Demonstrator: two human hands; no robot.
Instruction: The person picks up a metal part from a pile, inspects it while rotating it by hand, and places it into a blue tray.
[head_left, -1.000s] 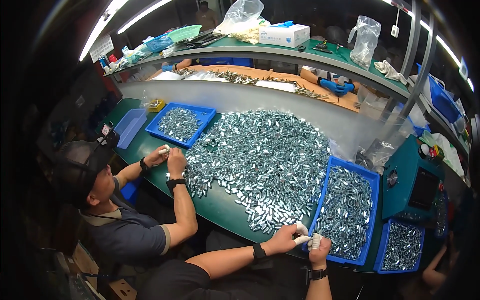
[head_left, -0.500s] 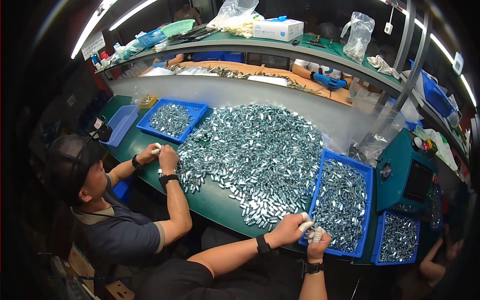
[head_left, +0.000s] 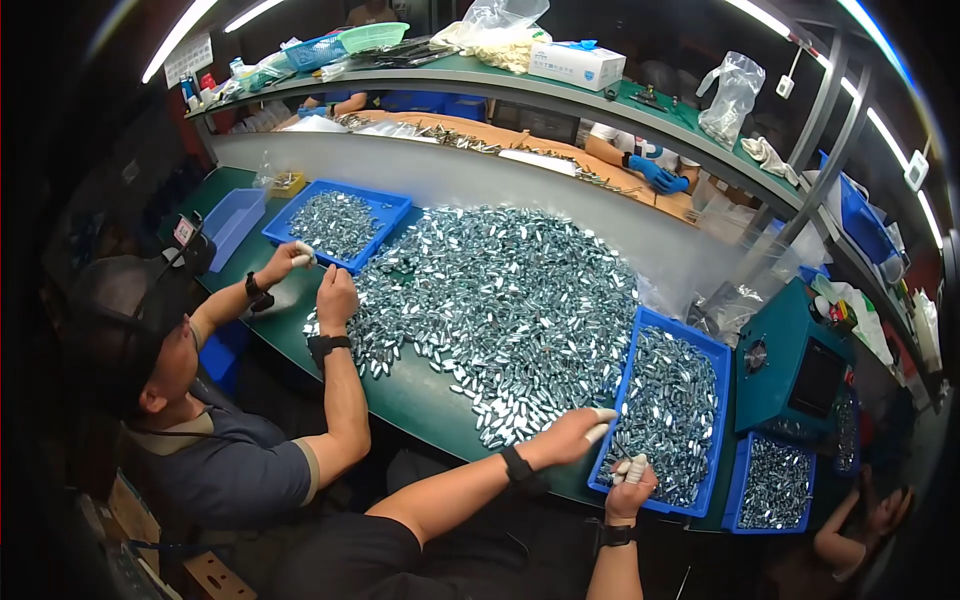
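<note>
- Head view: left hand (head_left: 566,438), thumb and forefinger slightly parted, seemingly empty, at the blue tray (head_left: 720,395)'s left edge.
- Right hand (head_left: 630,487), fingers curled, at the tray's near edge; cannot tell its hold.
- Metal pieces (head_left: 520,310) fill the tray and heap across the green table (head_left: 425,395).

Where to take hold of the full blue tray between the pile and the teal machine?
Probably the blue tray by its near rim, clasped toward both corners, coming from the wearer's side: this raised short wall faces them, while the metal pile crowds the left wall and the teal machine stands beside the right. It's loaded; keep it level.
</note>
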